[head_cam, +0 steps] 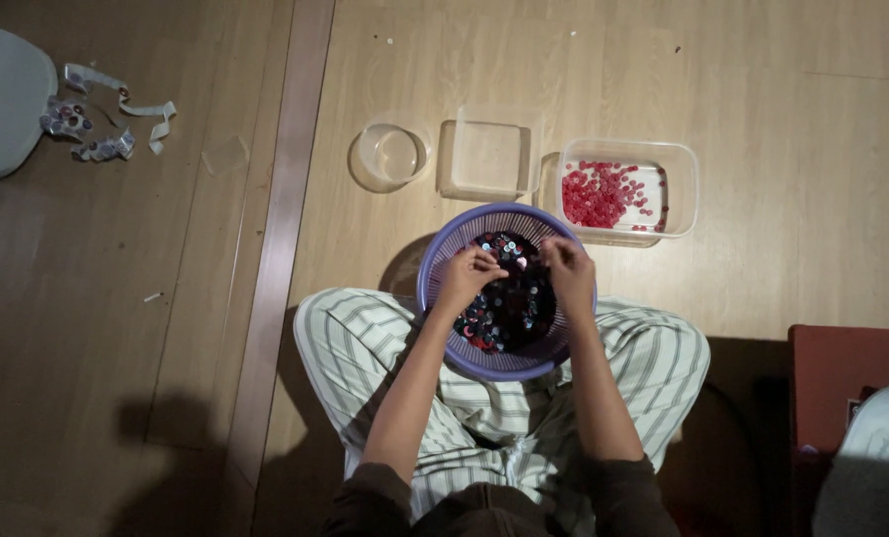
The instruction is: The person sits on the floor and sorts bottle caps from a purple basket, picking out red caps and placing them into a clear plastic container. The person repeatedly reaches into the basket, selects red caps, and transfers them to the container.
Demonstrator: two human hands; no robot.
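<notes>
Head view: I see both hands inside the round purple plastic basket (pixel 435 288) resting on my striped lap. My left hand (pixel 467 274) and right hand (pixel 570 270) curl fingertips over the dark mixed buttons (pixel 512 303); whether they're pinching any, I cannot tell. Red buttons (pixel 596 194) lie in the clear rectangular tub (pixel 685 189) just beyond.

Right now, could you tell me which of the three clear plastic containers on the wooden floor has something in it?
The rectangular clear tub on the right: it holds red pieces, unlike the others.

We can't tell what fingertips (pixel 492 267) pinch; fan base (pixel 2 99) at 10 o'clock cut off by edge.
</notes>
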